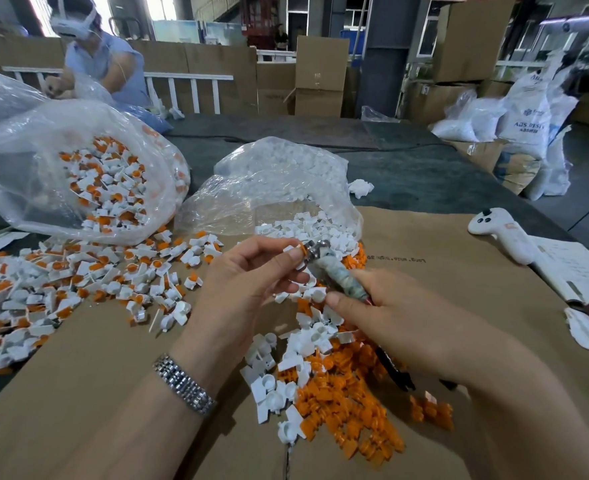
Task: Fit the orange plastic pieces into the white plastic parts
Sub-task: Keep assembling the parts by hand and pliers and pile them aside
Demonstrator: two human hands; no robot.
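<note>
The left hand [248, 271], wrist banded by a linked metal watch [184, 385], was curled, its thumb and fingertips pinching a small white plastic part [295, 249] with an orange piece [300, 244] at its top. The right hand [386, 313] was closed around a pliers-like tool [324, 268] whose handle was wrapped in mottled grey-green tape; its metal tip met the pinched part, and dark handle ends showed under the wrist. Below and between the hands lay a loose heap of white plastic parts [307, 337], cup-shaped with flat tabs, and nearer still a heap of small ribbed orange plastic pieces [348, 407]. Both heaps rested on flattened brown cardboard [88, 382], matte and printed with faint lettering, which covered the near part of the desk [424, 174]. To the left spread a pile of assembled pieces [88, 271], white with orange centres, spilling from a crinkled clear plastic bag [74, 174]. A second clear bag [279, 181], beyond the hands, held white parts only. At right lay a smooth white handheld controller [501, 233] beside paper sheets [577, 271]. At far left another person [102, 60] in a pale blue top and white headset bent over a bag. White sacks [525, 119] and cardboard boxes [321, 74] stood farther back.
</note>
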